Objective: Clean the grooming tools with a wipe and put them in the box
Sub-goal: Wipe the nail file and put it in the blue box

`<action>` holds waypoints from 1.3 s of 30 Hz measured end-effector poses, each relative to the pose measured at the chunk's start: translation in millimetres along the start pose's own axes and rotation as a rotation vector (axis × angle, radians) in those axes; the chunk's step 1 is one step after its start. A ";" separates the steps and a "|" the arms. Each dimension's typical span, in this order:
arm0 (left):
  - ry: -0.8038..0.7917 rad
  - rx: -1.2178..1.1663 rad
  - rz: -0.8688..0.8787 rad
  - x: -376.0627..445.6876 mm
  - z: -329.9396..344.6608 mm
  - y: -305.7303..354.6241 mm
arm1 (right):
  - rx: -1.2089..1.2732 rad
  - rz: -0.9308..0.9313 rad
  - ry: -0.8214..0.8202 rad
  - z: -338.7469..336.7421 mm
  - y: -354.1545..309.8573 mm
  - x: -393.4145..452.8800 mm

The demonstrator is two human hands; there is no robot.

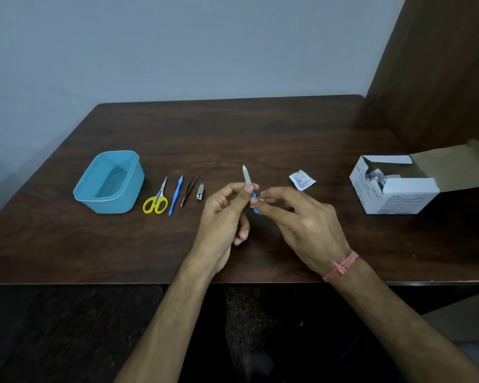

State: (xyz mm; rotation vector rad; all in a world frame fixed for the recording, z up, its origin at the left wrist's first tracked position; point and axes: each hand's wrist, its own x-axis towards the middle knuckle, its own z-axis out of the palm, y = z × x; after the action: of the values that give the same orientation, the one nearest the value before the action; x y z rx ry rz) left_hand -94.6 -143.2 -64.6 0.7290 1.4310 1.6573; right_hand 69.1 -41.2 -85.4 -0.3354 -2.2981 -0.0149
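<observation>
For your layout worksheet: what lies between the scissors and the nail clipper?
In the head view, between scissors and clipper: a blue-handled tool, then tweezers.

Surface: dark wooden table (260, 128)
Left: blue box (109, 182), yellow scissors (156, 201), blue pusher (176, 196), tweezers (188, 189), nail clipper (200, 192)
Right: wipe packet (302, 180), open white carton (393, 186)

nail file (247, 175) handle mostly hidden by fingers (256, 207) | cardboard box (393, 189) flap cut off right
</observation>
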 end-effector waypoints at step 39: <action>0.113 0.190 0.123 -4.4 6.5 -13.9 | 0.130 0.128 0.021 2.3 1.4 -0.5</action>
State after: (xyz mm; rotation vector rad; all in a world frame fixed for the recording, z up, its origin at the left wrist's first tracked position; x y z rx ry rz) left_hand -84.1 -143.2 -76.6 0.8557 1.6700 1.6932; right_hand 68.1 -39.7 -87.5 -0.4120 -2.2402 0.1936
